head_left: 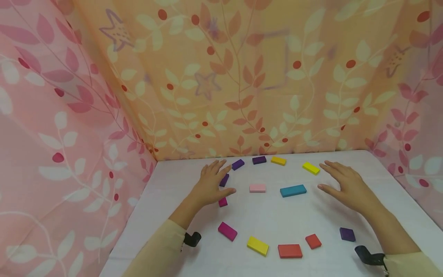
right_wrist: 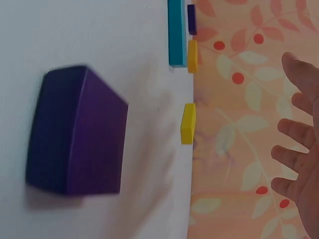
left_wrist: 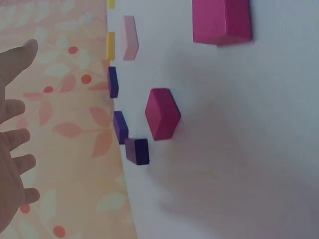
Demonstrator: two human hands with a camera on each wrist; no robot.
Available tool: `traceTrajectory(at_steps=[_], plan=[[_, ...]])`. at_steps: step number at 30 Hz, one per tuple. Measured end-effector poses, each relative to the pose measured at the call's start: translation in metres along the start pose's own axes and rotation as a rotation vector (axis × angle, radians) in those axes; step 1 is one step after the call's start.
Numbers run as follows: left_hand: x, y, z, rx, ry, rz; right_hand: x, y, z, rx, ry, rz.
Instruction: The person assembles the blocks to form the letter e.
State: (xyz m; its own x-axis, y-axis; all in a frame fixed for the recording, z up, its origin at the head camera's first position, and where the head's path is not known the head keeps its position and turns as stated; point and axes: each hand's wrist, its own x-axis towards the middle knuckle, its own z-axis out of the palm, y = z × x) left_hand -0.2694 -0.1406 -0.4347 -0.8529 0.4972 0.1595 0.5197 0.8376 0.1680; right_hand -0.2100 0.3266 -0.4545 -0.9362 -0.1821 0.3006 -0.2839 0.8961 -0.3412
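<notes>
My left hand (head_left: 210, 185), fingers spread, hovers over the left side of the table and holds nothing. Beneath it, partly hidden, are a purple block (head_left: 225, 180) and a magenta block (head_left: 223, 202). On the right, my right hand (head_left: 346, 187) is likewise raised with spread fingers and nothing in it. Its fingertips are nearest a bright yellow block (head_left: 311, 168). Between the hands lie a pink block (head_left: 257, 188) and a longer blue block (head_left: 293, 191). The right wrist view shows a dark purple block (right_wrist: 94, 134) close up, apart from the fingers.
More blocks form a loose ring: two purple ones (head_left: 237, 164) and an orange-yellow one (head_left: 278, 161) at the back; magenta (head_left: 227, 231), yellow (head_left: 257, 246), and two red ones (head_left: 290, 251) in front. Floral curtains (head_left: 242, 77) border the white table (head_left: 194, 265).
</notes>
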Motion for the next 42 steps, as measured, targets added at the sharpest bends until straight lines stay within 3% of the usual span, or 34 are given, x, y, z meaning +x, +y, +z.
traceTrajectory(at_steps=[16,36,42], plan=[[0.022,0.019,0.023,-0.136,-0.022,0.031,0.026,-0.025,0.010,0.074,-0.107,-0.017],[0.043,0.036,0.044,-0.402,-0.098,-0.029,0.047,-0.038,0.046,0.170,-0.232,0.000],[0.050,0.037,0.050,-0.400,-0.102,-0.008,0.051,-0.037,0.056,0.164,-0.239,-0.010]])
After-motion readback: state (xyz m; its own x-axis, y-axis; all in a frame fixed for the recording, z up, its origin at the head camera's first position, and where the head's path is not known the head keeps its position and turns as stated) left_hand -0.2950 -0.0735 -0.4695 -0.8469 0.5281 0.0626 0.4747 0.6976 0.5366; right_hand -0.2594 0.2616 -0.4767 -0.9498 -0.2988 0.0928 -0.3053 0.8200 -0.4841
